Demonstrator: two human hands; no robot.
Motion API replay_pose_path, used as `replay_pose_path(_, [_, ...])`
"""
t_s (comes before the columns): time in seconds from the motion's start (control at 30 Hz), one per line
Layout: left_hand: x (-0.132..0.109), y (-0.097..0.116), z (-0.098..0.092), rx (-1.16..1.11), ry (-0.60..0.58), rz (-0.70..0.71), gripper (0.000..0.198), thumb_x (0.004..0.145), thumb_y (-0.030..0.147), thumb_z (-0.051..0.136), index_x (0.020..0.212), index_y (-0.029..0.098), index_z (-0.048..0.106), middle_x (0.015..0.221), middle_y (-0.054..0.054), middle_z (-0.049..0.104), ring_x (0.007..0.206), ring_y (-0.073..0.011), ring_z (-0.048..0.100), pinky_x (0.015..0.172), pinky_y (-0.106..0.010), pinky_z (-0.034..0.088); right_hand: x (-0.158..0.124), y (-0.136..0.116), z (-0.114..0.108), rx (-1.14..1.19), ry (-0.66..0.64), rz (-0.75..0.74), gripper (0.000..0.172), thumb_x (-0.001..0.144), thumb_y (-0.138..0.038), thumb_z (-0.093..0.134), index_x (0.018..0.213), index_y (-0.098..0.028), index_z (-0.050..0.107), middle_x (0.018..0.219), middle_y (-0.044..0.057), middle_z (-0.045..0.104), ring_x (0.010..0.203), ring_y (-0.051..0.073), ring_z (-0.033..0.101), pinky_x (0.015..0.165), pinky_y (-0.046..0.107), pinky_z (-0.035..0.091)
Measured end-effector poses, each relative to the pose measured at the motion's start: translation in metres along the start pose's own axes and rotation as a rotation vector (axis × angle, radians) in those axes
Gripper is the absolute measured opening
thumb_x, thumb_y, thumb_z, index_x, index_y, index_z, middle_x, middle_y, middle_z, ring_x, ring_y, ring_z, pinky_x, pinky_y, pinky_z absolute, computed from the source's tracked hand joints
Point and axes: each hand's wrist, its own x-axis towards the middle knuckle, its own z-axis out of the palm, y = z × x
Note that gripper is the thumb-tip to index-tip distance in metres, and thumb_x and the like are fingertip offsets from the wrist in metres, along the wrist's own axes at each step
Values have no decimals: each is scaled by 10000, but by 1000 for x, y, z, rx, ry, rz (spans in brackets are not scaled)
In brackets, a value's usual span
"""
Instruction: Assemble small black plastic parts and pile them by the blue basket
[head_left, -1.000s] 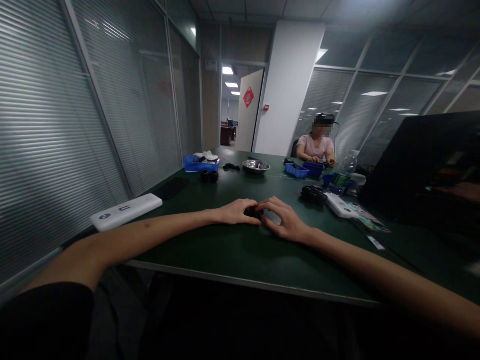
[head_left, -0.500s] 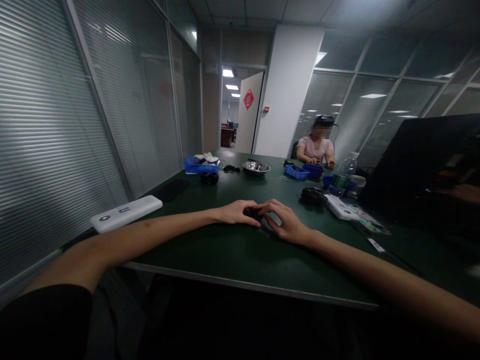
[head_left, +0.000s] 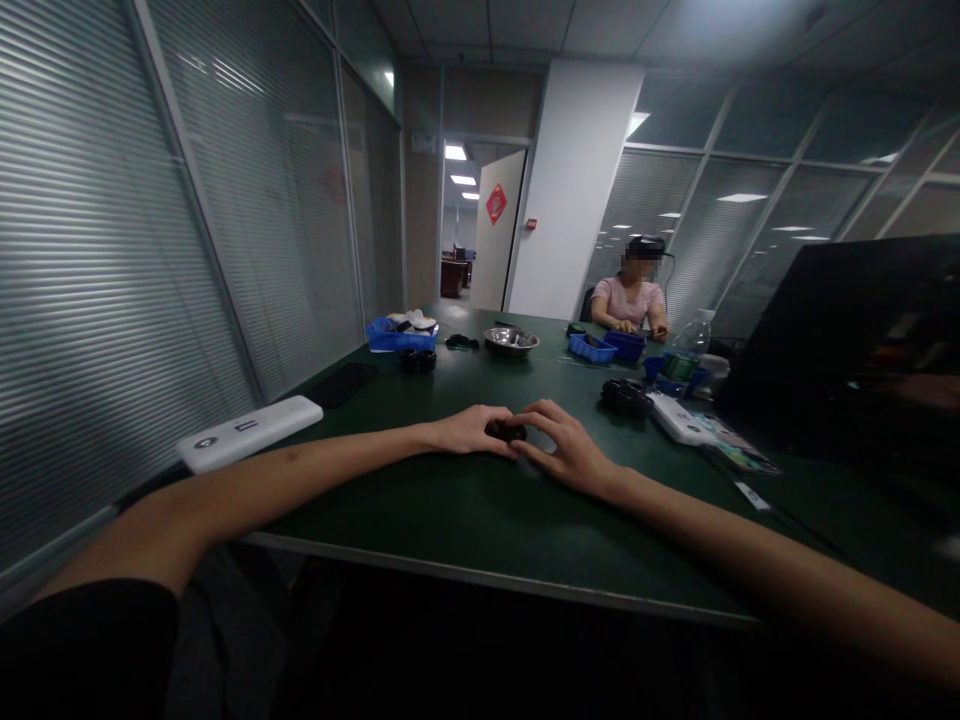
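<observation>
Over the middle of the green table, my left hand is curled round a small dark object. The object looks black and rounded, but its kind cannot be made out, as fingers cover much of it. From the other side, my right hand reaches in with bent fingers, thumb and fingertips at the object's right edge. A gap shows between the right thumb and forefinger. Both hands stay close to the tabletop.
Further back are a steel bowl, a blue basket with things in it, and blue trays. White power banks lie at the left, another at the right beside a bottle. A person sits across; a dark screen stands right.
My right thumb has come in from apart to the dark object's lower edge, and the right fingers have shifted slightly left. My left hand keeps its hold in about the same place.
</observation>
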Motion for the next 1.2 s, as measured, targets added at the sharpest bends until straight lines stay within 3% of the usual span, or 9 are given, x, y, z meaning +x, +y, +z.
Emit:
replay_pose_path(0.33, [0,1,-2,62,0,0,470,774,556,763,958,148,623,910,-7,575,875,-178,563,763,-293,412,2,-5,-6,82,-27,-78,287,991,-230,563,1271,-257,618,1192,105,667,1103,270,607,950,472,539])
replay_pose_path(0.6, [0,0,-2,39,-6,21,446,799,500,770,1037,145,643,1005,-41,631,956,-197,595,843,-311,438,2,-4,-5,93,-39,-81,287,935,-169,586,1213,-234,619,1145,93,678,1088,260,606,950,450,533])
replay_pose_path(0.93, [0,0,-2,3,-18,48,424,807,472,775,1079,166,662,1067,-40,635,1019,-195,594,914,-322,438,-3,4,-2,105,-38,-53,426,894,-91,573,1291,-247,586,1154,103,641,1092,263,604,941,449,547])
replay_pose_path(1.2, [0,1,-2,-10,-11,-11,512,788,447,790,1179,152,641,1107,-60,663,1032,-221,611,907,-338,449,0,-6,-4,136,4,-61,277,952,-165,550,1216,-244,584,1245,111,621,1150,273,584,990,479,518])
